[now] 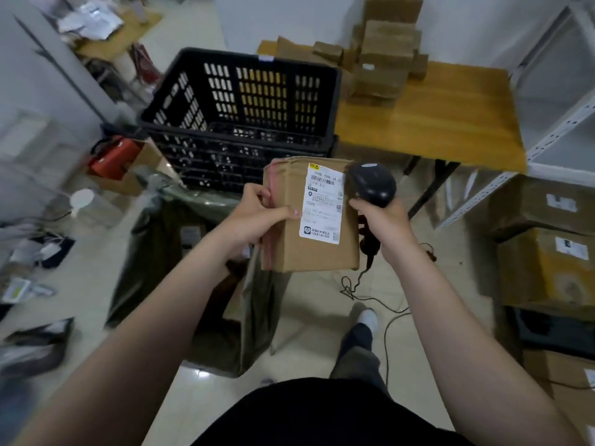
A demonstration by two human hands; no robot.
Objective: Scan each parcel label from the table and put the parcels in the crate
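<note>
Head view: one parcel (289,249) is in hand and at the scanning step, so the job looks close to its start. The left hand (260,217) grips the brown box by its left edge. Its fingers (257,193) are curled round that side, with the thumb pressed on the front face just beside the white label (323,204). The right hand (384,220) is wrapped tight round the handle of a black scanner (373,183). The scanner's head rises just above those fingers and sits against the box's upper right corner, next to the barcode at the top of the label. Whether the scan has registered cannot be told, as no beam or light shows.

Beyond the left fingers, well apart from the box, stands the black crate (238,128). No parcel shows in the part of its inside that can be seen, so probably nothing has gone in yet. Beyond the right fingers lies the wooden bench (444,123), with a stack of brown parcels (383,62) at its far left corner. They are too blurred to count.

What is left, as I judge it, is to finish this scan, carry the box forward past the left fingers into the crate, then do the same for each parcel in the stack. The scanner's cable (380,302) trails to the floor below the right fingers.
</note>
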